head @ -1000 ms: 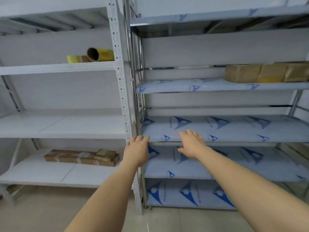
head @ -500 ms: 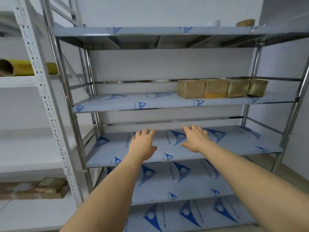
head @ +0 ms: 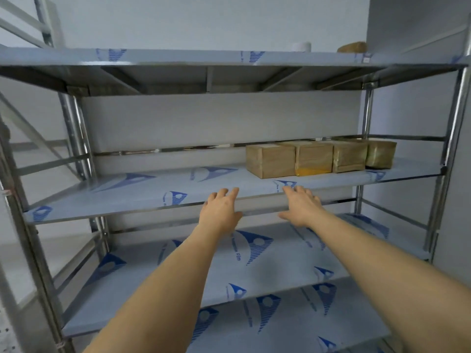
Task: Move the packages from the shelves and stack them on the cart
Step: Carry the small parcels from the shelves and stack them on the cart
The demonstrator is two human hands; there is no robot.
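a white roll [head: 301,46] stands on the top level, near its right end. behind lies a pale grey wall [head: 204,19]; at left, grey diagonal braces [head: 20,29].

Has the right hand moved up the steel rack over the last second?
Yes. The right hand has risen one level, to the front edge of the shelf holding the packages.

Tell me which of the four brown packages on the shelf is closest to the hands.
The leftmost package in the row. It lies nearest the right hand; the other three sit further right, toward the steel post. Neither hand touches it.
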